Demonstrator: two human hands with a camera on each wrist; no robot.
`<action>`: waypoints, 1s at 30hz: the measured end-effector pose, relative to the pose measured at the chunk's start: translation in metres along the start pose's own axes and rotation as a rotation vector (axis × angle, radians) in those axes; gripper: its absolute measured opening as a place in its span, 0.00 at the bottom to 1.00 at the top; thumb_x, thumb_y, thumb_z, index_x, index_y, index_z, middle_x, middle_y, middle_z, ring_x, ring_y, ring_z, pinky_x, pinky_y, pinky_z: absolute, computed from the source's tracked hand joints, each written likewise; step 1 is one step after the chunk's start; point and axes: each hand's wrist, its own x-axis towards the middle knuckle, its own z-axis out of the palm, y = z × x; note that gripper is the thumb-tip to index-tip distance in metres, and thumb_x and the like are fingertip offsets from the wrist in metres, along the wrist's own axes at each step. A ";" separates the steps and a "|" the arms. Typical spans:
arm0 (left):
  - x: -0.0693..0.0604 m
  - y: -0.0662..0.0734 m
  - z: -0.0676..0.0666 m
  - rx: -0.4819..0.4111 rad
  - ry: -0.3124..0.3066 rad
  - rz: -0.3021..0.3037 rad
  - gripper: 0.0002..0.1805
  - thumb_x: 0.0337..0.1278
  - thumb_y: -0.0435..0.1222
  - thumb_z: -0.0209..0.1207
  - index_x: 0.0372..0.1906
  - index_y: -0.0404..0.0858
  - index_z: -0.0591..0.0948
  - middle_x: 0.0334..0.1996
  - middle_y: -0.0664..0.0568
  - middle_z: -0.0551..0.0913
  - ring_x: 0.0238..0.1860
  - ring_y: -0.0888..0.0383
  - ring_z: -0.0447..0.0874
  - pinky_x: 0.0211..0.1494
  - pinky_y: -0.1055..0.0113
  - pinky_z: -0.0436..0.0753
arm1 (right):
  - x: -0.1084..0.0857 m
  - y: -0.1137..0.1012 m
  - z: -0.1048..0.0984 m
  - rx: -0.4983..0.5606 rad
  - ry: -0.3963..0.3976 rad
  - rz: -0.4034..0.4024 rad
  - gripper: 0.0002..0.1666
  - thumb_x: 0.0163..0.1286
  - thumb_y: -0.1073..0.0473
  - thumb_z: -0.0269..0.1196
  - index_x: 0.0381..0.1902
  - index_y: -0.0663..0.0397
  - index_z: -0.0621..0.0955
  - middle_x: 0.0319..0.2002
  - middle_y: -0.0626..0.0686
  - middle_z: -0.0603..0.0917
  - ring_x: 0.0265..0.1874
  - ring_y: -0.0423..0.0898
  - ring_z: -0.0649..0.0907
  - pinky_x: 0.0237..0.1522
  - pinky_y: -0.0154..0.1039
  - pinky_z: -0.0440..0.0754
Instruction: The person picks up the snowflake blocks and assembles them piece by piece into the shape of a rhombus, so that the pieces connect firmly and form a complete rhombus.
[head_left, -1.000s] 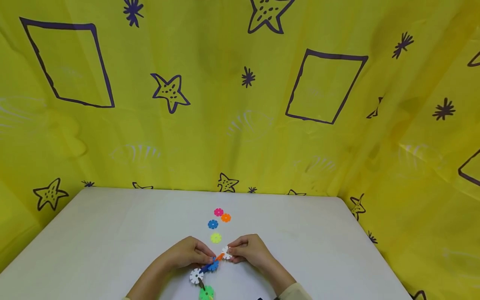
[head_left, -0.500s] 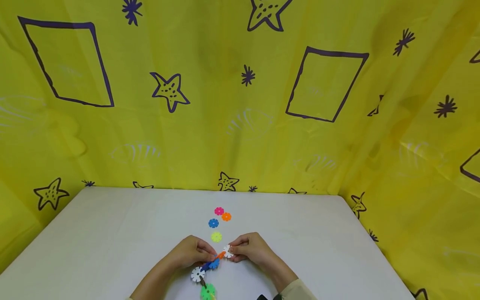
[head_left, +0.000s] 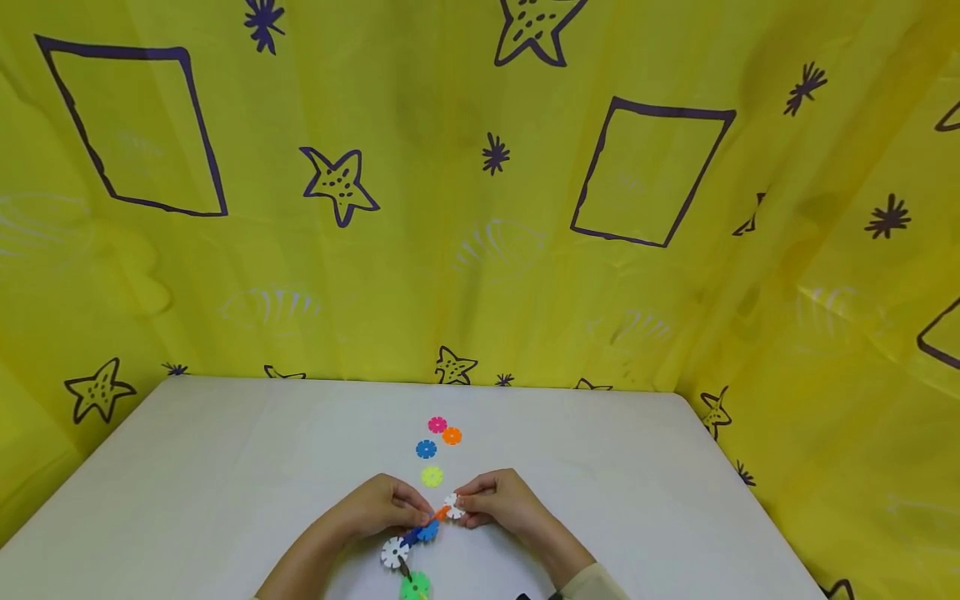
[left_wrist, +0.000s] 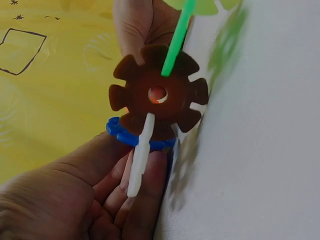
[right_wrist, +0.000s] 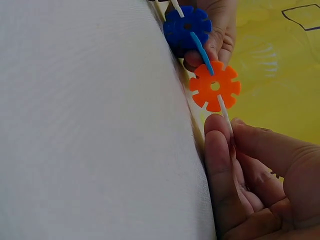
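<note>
A chain of slotted snowflake discs runs between both hands. My left hand (head_left: 382, 507) pinches it at the blue discs (head_left: 427, 531); in the left wrist view, thumb and fingers meet at a blue disc (left_wrist: 140, 140) behind a brown disc (left_wrist: 157, 92). My right hand (head_left: 498, 500) pinches a white disc (head_left: 453, 506) between thumb and fingers. That white disc sits in a slot of the orange disc (right_wrist: 215, 86), which joins a light blue disc (right_wrist: 201, 52) and a dark blue disc (right_wrist: 187, 27). Towards me hang another white disc (head_left: 394, 552) and a green disc (head_left: 415, 586).
Loose discs lie flat on the white table (head_left: 600, 467) beyond the hands: yellow (head_left: 432, 476), blue (head_left: 426, 449), orange (head_left: 452, 436) and pink (head_left: 437, 425). A yellow patterned curtain (head_left: 405, 275) stands behind the table and along its sides.
Both hands keep their hold on the chain, with barely any shift. The loose discs stay where they were; the whole view moves slightly.
</note>
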 end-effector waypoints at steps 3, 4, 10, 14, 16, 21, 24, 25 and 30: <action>-0.001 0.001 -0.002 -0.007 -0.017 -0.001 0.09 0.56 0.35 0.68 0.38 0.32 0.88 0.28 0.52 0.87 0.25 0.64 0.77 0.31 0.73 0.81 | 0.000 0.000 -0.001 0.012 -0.004 0.005 0.13 0.64 0.66 0.67 0.44 0.71 0.84 0.32 0.59 0.89 0.23 0.39 0.85 0.33 0.34 0.87; -0.001 0.002 -0.002 -0.008 -0.022 -0.005 0.09 0.56 0.35 0.68 0.38 0.32 0.88 0.28 0.52 0.87 0.24 0.64 0.77 0.31 0.73 0.81 | 0.000 0.000 -0.001 0.018 -0.007 0.005 0.13 0.64 0.66 0.67 0.44 0.71 0.84 0.32 0.59 0.89 0.23 0.39 0.85 0.33 0.34 0.87; -0.003 0.004 -0.006 0.001 -0.047 -0.038 0.09 0.57 0.38 0.68 0.38 0.35 0.88 0.26 0.54 0.86 0.23 0.64 0.79 0.30 0.71 0.84 | 0.001 -0.001 -0.001 0.045 -0.024 0.002 0.14 0.64 0.68 0.67 0.46 0.72 0.84 0.32 0.59 0.89 0.24 0.40 0.85 0.32 0.33 0.87; -0.002 0.003 -0.008 -0.033 -0.035 -0.038 0.12 0.58 0.39 0.67 0.40 0.34 0.88 0.27 0.54 0.86 0.23 0.64 0.80 0.31 0.68 0.86 | 0.001 0.000 0.002 0.055 -0.033 -0.002 0.13 0.63 0.68 0.67 0.44 0.72 0.84 0.32 0.59 0.89 0.25 0.41 0.86 0.31 0.34 0.87; -0.001 0.001 -0.008 -0.052 -0.027 -0.023 0.13 0.59 0.40 0.67 0.41 0.34 0.88 0.28 0.53 0.87 0.24 0.64 0.81 0.31 0.68 0.87 | 0.002 0.001 0.005 0.058 -0.041 -0.002 0.12 0.62 0.69 0.67 0.43 0.72 0.84 0.32 0.59 0.89 0.25 0.42 0.87 0.31 0.35 0.87; 0.002 0.001 -0.005 -0.054 -0.003 0.009 0.14 0.58 0.41 0.67 0.42 0.33 0.87 0.29 0.51 0.88 0.25 0.64 0.82 0.30 0.68 0.86 | 0.002 0.000 0.014 0.056 -0.046 0.005 0.10 0.62 0.69 0.68 0.41 0.70 0.85 0.30 0.60 0.89 0.24 0.41 0.87 0.30 0.35 0.87; 0.003 0.001 -0.003 -0.044 0.013 0.003 0.14 0.56 0.40 0.68 0.41 0.33 0.88 0.27 0.52 0.87 0.24 0.64 0.82 0.30 0.68 0.86 | 0.001 -0.001 0.018 0.058 -0.047 0.001 0.10 0.61 0.68 0.68 0.40 0.70 0.85 0.30 0.60 0.88 0.23 0.41 0.87 0.30 0.35 0.87; 0.003 0.002 -0.003 -0.041 0.016 0.000 0.14 0.56 0.40 0.68 0.41 0.33 0.88 0.26 0.53 0.87 0.24 0.64 0.82 0.29 0.68 0.85 | 0.001 -0.002 0.019 0.061 -0.048 0.000 0.10 0.61 0.69 0.68 0.41 0.71 0.85 0.29 0.61 0.88 0.23 0.41 0.86 0.29 0.35 0.87; 0.003 0.001 -0.002 -0.037 0.030 -0.016 0.12 0.55 0.39 0.69 0.38 0.33 0.88 0.25 0.54 0.86 0.23 0.64 0.81 0.29 0.69 0.85 | 0.001 -0.002 0.020 0.061 -0.034 -0.016 0.10 0.61 0.68 0.69 0.40 0.71 0.85 0.28 0.61 0.88 0.23 0.41 0.86 0.28 0.35 0.87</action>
